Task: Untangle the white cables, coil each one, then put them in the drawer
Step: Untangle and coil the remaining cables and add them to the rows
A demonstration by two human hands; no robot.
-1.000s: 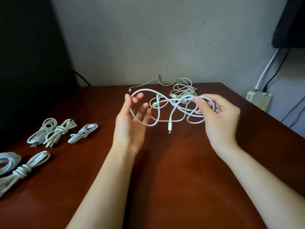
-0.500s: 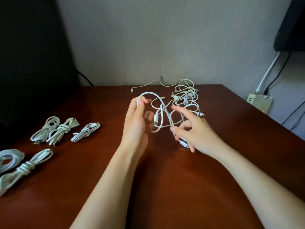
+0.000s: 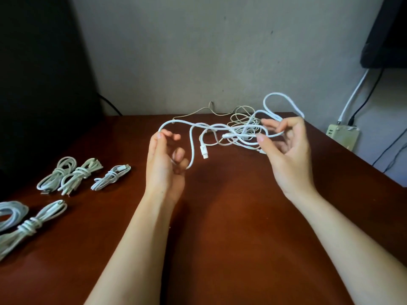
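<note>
above the reddish-brown wooden table [image 3: 220, 227], the left hand [image 3: 164, 164] pinches a thin white cable [image 3: 192, 148] and the right hand [image 3: 288, 155] grips its loops. a loose tangle of white cables [image 3: 241, 116] lies at the far edge; five coiled white bundles [image 3: 111, 177] lie by the left edge.

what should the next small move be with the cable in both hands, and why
Probably lift the right hand a little to draw the held cable clear of the tangled pile: the left hand pinches one loop, a connector hangs free between the hands, and several strands cross beside the right hand.
</note>
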